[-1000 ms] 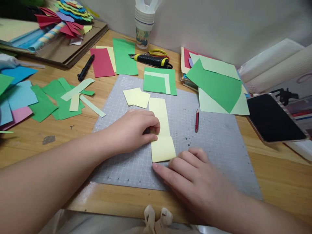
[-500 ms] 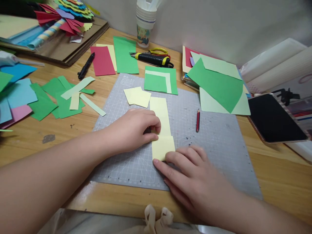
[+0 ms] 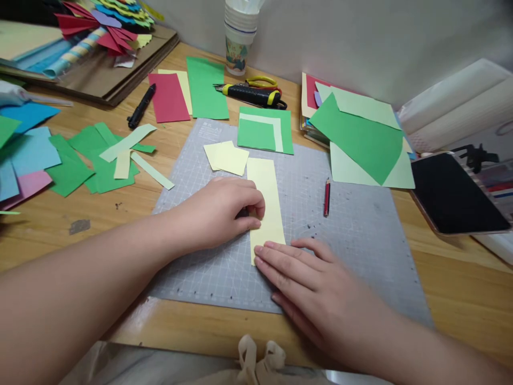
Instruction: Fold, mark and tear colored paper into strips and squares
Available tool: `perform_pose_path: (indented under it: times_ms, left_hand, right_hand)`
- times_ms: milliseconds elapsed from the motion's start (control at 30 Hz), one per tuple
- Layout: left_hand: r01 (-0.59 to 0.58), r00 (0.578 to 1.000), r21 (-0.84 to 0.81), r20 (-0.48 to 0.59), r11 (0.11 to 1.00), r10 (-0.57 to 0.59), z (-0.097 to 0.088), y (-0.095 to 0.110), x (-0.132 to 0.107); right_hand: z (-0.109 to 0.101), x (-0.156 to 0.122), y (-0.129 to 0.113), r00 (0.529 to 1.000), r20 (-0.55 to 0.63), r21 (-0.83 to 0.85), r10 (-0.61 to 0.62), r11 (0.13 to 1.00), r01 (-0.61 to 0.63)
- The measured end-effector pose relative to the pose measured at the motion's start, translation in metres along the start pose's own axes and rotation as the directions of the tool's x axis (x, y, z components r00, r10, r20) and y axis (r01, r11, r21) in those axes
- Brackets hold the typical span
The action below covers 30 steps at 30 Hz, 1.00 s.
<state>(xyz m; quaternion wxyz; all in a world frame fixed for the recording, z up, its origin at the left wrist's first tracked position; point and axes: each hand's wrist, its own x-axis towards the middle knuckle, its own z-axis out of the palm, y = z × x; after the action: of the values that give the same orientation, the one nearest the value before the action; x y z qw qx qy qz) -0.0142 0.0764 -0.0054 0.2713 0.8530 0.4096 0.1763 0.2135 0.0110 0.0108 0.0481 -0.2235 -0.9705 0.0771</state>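
A pale yellow paper strip (image 3: 265,198) lies lengthwise on the grey cutting mat (image 3: 356,256). At the strip's left edge is my left hand (image 3: 228,211), its fingers curled and its thumb against the paper. My right hand (image 3: 312,283) has its fingers stretched out flat over the strip's lower end, covering part of it. Just beyond the strip, small pale yellow paper pieces (image 3: 226,158) overlap on the mat. Further back, a green paper piece (image 3: 258,131) carries a light L-shaped band.
A red pencil (image 3: 327,198) lies right of the strip. A black-and-yellow cutter (image 3: 252,95) and paper cups (image 3: 238,45) stand behind. Green scraps (image 3: 110,166) are at left, with a black pen (image 3: 141,107). Stacked sheets (image 3: 360,139) and a tablet (image 3: 459,192) occupy the right.
My right fingers have moved from the strip's bottom edge to lie flat on its lower end. The crosswise edge seen there before no longer shows. My left hand has stayed in place.
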Motion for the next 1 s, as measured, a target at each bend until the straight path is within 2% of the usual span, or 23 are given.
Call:
perform_pose_path:
  times_ms: [433,633,1000]
  left_hand:
    - [0.000,1.000,-0.008,0.007,1.000,0.000,-0.0009,0.0007,0.0000]
    - [-0.002,1.000,-0.011,0.010,1.000,0.003,-0.0011,0.0009,-0.0003]
    - [0.028,1.000,-0.026,0.012,0.999,-0.028,-0.0011,0.0018,0.0002]
  right_hand:
    - [-0.0002,0.0009,0.0002,1.000,0.024,0.031,0.016,0.999,-0.017]
    - [0.0019,-0.0013,-0.0013,0.999,-0.001,0.054,0.038,0.998,-0.038]
    - [0.0030,-0.0046,-0.0041,0.996,0.092,-0.115,-0.011,0.993,0.022]
